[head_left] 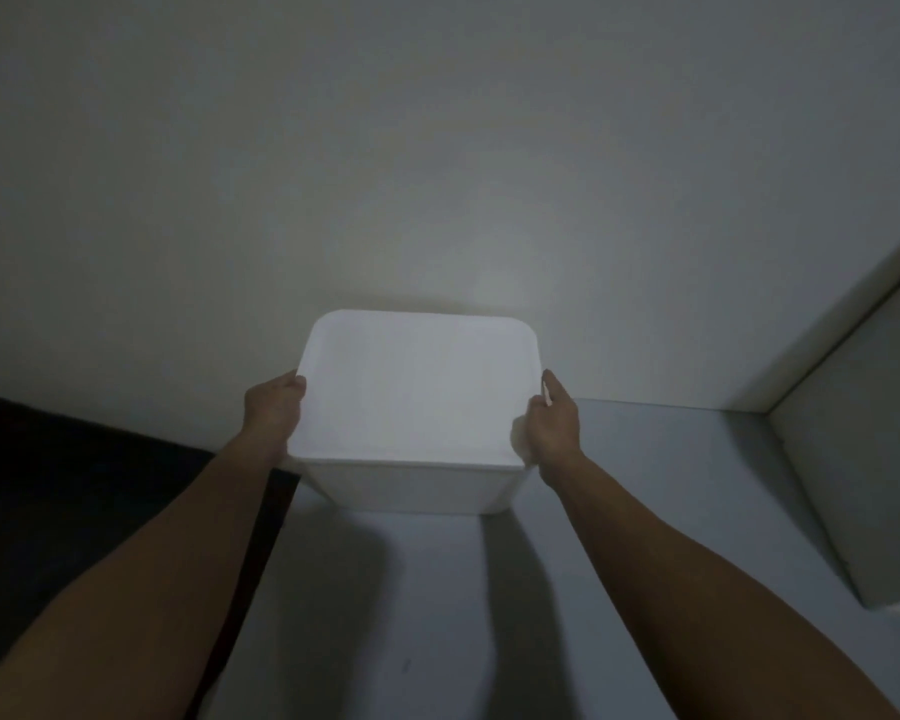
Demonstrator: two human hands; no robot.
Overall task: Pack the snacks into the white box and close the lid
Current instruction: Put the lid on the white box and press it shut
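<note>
One white box with one lid on top, resting on pale surface against wall; two hands, left and right, gripping lid's side edges.

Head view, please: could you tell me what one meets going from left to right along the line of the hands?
Dark surface → left hand → white box with its lid on → right hand → pale tabletop → pale panel.

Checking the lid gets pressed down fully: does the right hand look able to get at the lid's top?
Probably yes. The right hand already grips the lid's right edge, and nothing lies on the lid's top, so the way looks free.
</note>
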